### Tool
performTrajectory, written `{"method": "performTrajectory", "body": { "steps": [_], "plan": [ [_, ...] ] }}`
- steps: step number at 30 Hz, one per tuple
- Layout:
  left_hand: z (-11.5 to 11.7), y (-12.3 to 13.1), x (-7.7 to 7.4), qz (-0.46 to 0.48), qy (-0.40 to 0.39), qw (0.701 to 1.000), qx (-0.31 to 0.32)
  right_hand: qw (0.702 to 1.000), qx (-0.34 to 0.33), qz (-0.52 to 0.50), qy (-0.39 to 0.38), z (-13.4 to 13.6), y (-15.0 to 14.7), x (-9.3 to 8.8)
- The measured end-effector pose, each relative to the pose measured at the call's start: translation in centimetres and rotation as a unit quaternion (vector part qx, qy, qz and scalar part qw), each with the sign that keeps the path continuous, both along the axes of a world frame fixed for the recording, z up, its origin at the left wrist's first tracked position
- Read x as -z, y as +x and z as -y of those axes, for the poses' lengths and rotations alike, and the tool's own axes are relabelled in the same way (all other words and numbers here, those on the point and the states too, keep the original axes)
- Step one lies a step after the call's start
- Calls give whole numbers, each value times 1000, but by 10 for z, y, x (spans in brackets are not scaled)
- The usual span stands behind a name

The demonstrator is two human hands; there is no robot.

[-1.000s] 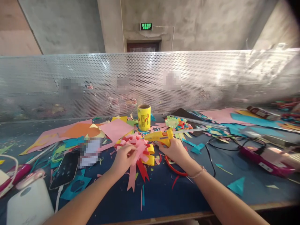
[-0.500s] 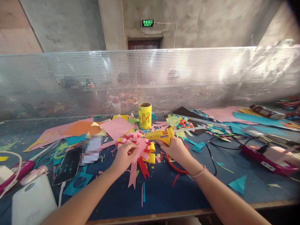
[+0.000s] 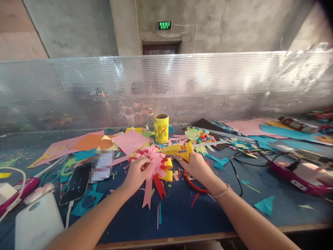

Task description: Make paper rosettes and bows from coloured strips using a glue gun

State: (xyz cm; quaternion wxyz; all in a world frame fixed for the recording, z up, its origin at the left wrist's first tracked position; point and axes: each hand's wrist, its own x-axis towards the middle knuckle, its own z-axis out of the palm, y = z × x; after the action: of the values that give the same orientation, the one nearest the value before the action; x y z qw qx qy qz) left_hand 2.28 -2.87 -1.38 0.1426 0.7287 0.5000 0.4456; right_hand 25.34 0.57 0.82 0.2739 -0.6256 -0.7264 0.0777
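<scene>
In the middle of the table lies a paper rosette of pink, red and yellow loops, with forked pink and red tails hanging toward me. My left hand is closed on its left side, thumb and finger pinching a pink paper strip. My right hand grips a yellow glue gun by the handle. The gun points left, its nozzle close to the top of the rosette; whether it touches I cannot tell. A clear glue stick sticks out behind the gun.
A yellow tape roll core stands behind the rosette. Pink paper sheets and scraps surround it. Left are a phone and a white power bank; right, finished paper flowers, black cables and a magenta power strip. A perforated metal screen closes the back.
Almost nothing differs. Both hands, the glue gun and the rosette keep their places; the view has shifted very slightly.
</scene>
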Motion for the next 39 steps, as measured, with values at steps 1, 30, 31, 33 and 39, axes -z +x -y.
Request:
{"method": "performTrajectory", "body": {
  "steps": [1,30,31,33,39],
  "plan": [
    [0,0,0,2,1,1000,-2,1000,-3,-5,4,-1,1,1],
    [-7,-4,-1,235,-66,969,-46,994,73,-10,-81,-47,34,23],
    [-7,-4,-1,247,-65,966,-42,993,69,1,-96,-49,36,25],
    [-7,-4,-1,266,-65,961,-36,992,74,19,-104,-52,38,29],
    [-8,-6,1,310,-61,948,-38,991,71,97,-62,-49,44,35]
  ]
}}
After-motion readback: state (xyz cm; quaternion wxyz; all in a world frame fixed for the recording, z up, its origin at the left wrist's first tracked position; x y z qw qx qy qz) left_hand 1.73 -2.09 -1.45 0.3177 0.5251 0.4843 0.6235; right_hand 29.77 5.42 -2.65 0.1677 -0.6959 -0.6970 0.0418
